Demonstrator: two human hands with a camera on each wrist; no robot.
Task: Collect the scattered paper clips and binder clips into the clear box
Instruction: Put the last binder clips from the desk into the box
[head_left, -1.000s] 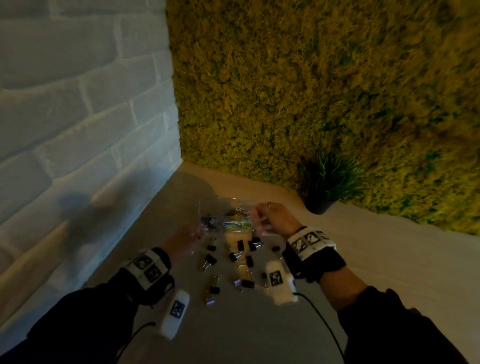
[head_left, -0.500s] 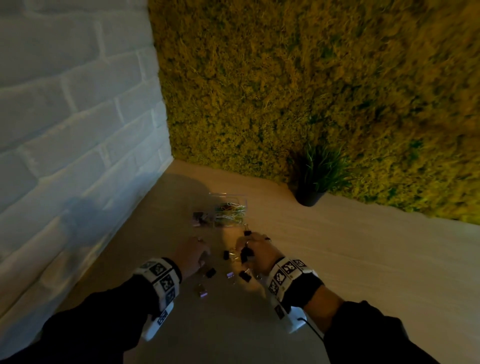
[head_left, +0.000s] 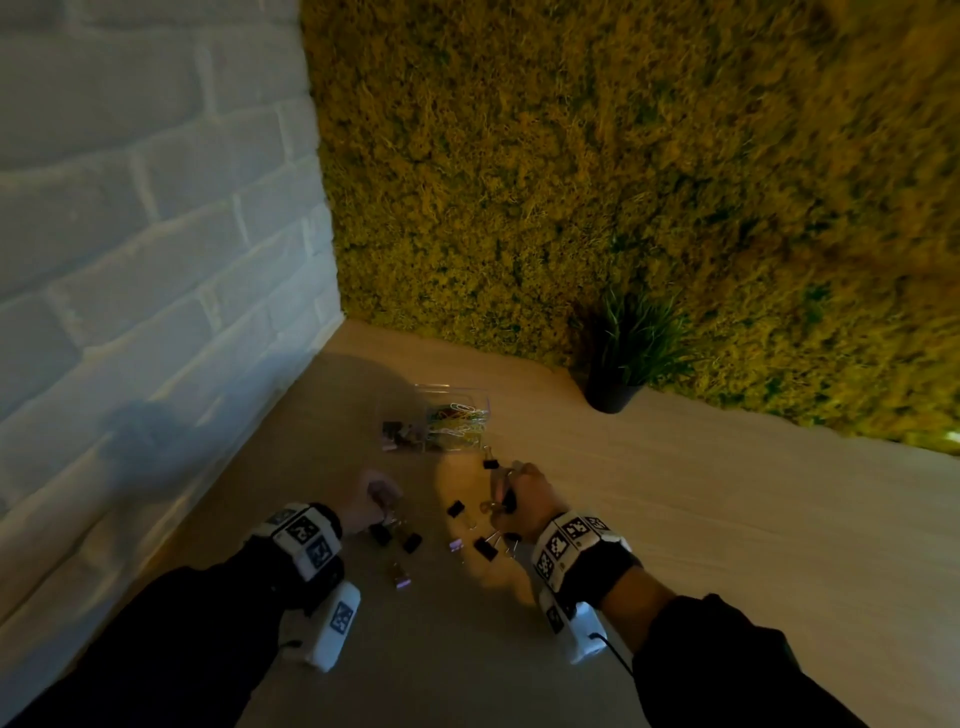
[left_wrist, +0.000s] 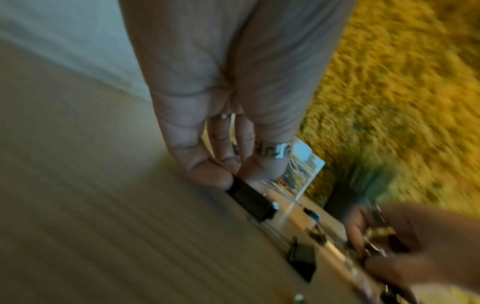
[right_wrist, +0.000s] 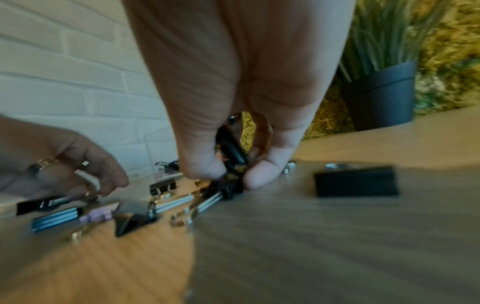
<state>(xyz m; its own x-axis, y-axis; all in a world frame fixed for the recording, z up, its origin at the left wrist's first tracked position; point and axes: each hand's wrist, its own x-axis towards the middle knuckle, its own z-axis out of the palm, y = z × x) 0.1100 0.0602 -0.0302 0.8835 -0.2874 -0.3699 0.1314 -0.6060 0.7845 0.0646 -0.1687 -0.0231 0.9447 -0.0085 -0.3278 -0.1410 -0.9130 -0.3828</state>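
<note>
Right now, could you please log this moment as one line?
left hand: pinching black binder clip | right hand: gripping binder clips | clear box: partly filled | loose clips remain on table

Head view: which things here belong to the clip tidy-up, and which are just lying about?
Job:
clear box
paper clips in it
loose binder clips on the table
left hand
right hand

Not the job:
potted plant
moss wall
brick wall

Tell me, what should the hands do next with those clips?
Probably lift and carry them to the clear box. The right hand already pinches black binder clips, the left hand pinches another, and the box stands just beyond them.
</note>
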